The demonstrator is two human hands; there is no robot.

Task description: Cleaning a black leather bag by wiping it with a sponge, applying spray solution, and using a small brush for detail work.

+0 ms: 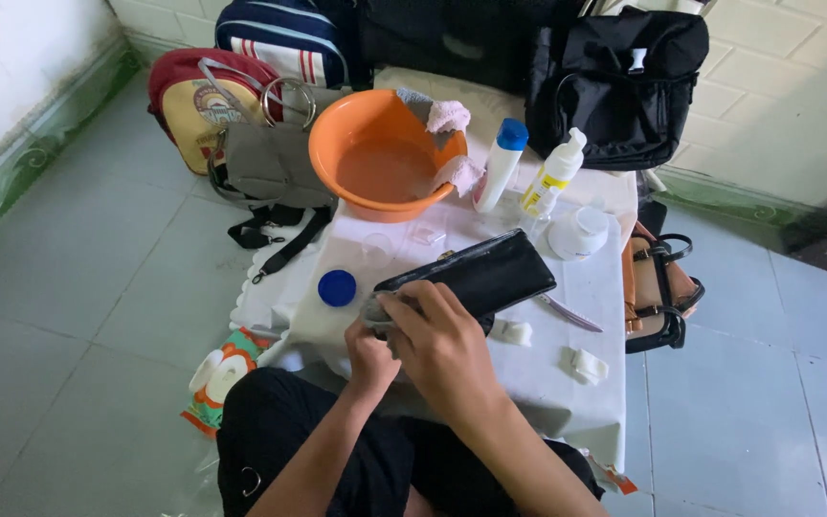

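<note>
Fingers on up-right-slanting black purse

Two bare forearms are seen from above, and no sleeves are worn on them down to the wrists. No watch, bracelet or ring is visible on the left hand or on the right hand, and no gloves are worn. The fingernails cannot be judged at this size. The lap is covered by black trousers of soft cloth, on which a small metal ring is fixed near the left hip.
</note>
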